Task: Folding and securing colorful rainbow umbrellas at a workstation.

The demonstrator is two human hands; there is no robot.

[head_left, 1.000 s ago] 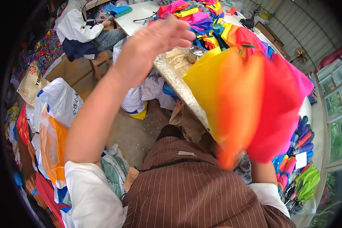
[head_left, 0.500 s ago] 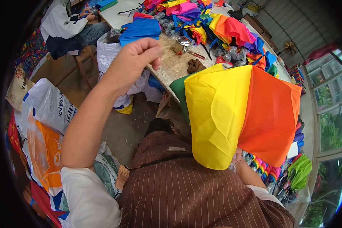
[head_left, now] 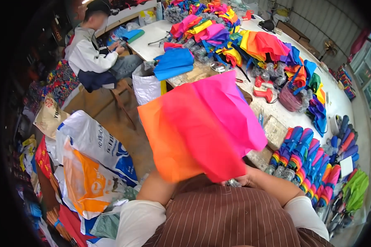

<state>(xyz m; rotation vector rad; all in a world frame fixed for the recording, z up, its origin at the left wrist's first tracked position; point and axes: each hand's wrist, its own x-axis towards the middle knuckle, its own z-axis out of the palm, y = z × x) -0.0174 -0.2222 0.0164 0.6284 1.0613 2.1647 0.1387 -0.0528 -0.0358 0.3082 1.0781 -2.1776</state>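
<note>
A partly folded rainbow umbrella (head_left: pixel 202 127) is held in front of my striped apron, its orange, red and pink cloth panels hanging loose; the red one is smeared by motion. Below the cloth's lower right edge, my right hand (head_left: pixel 244 178) is closed around the umbrella's lower end, where a bit of clear wrapping shows. My left forearm reaches up behind the orange panel, and the cloth hides that hand and its fingers.
Rainbow umbrellas (head_left: pixel 272 45) lie heaped on the long white table (head_left: pixel 313 119), with folded blue cloth (head_left: pixel 175 64) at its near-left corner. Furled umbrellas (head_left: pixel 303 160) line the right side. Plastic bags (head_left: pixel 90 140) crowd my left. Another person (head_left: pixel 92 53) sits beyond, holding a small object.
The umbrella has turned, so orange, red and pink panels replace the yellow and orange ones. My left hand, raised before, has come down behind the cloth. The view has shifted.
</note>
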